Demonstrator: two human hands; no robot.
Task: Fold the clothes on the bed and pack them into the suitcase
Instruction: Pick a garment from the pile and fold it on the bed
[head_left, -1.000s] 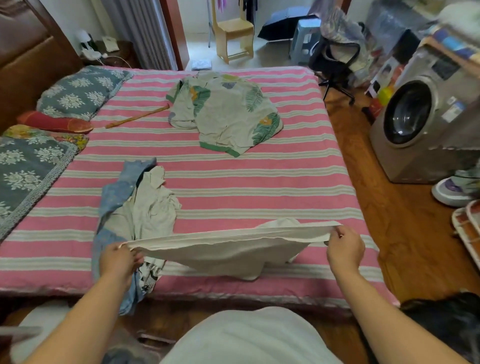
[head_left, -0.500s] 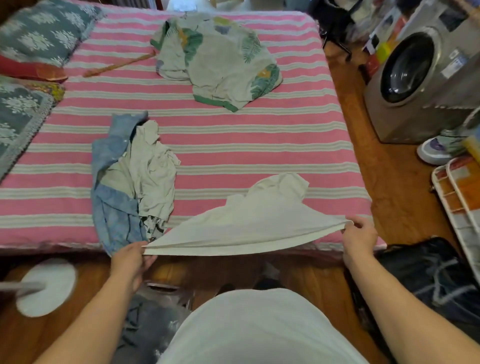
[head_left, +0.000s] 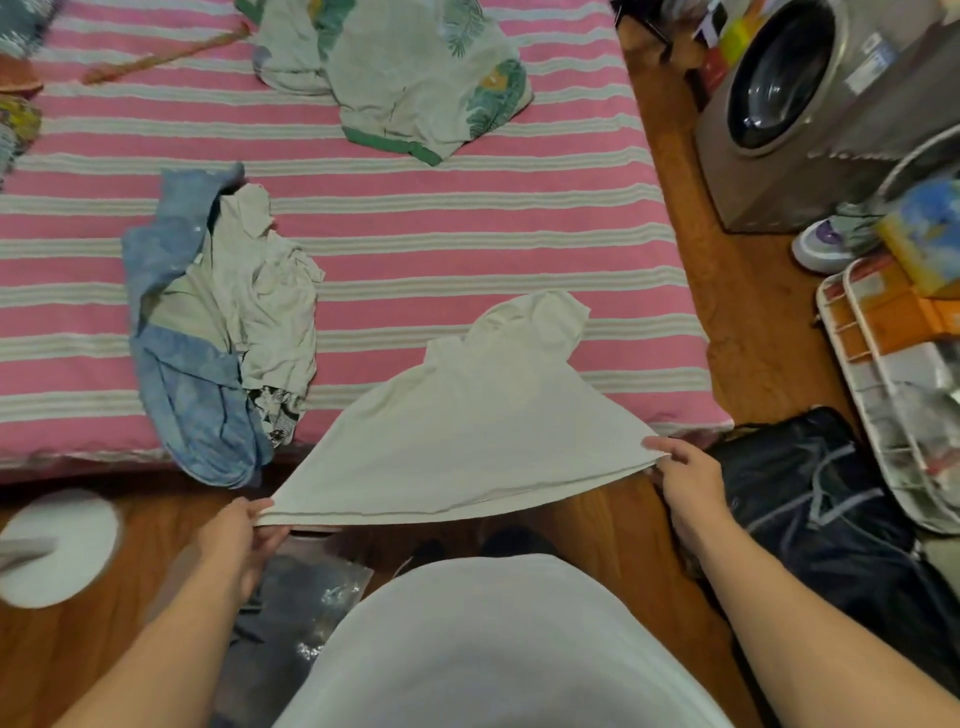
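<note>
Since a second ago the cream T-shirt (head_left: 467, 426) has been drawn back toward the person, so its hem now hangs out past the near edge of the bed (head_left: 467, 218) over the wooden floor (head_left: 753, 312), and the view has tipped further down.

Head view: the left hand (head_left: 241, 540) pinches the hem's left corner between thumb and curled fingers; the right hand (head_left: 685, 478) pinches the right corner the same way. The hem is stretched taut between them, while the shirt's collar end still rests on the pink-striped sheet near the bed's right side. To the left of it a crumpled heap lies on the bed, made of a blue denim garment (head_left: 182, 364) whose lower end droops over the edge and a pale shirt (head_left: 270, 291) bunched on top of it. Farther up the bed sits a leaf-print shirt (head_left: 415, 78), well apart from the others. A black bag or suitcase (head_left: 810, 519), which of the two I cannot tell, lies on the floor just beside the right forearm. A front-loading washing machine (head_left: 789, 104) stands beyond it, and a white round object (head_left: 57, 545) sits on the floor at the left.
</note>
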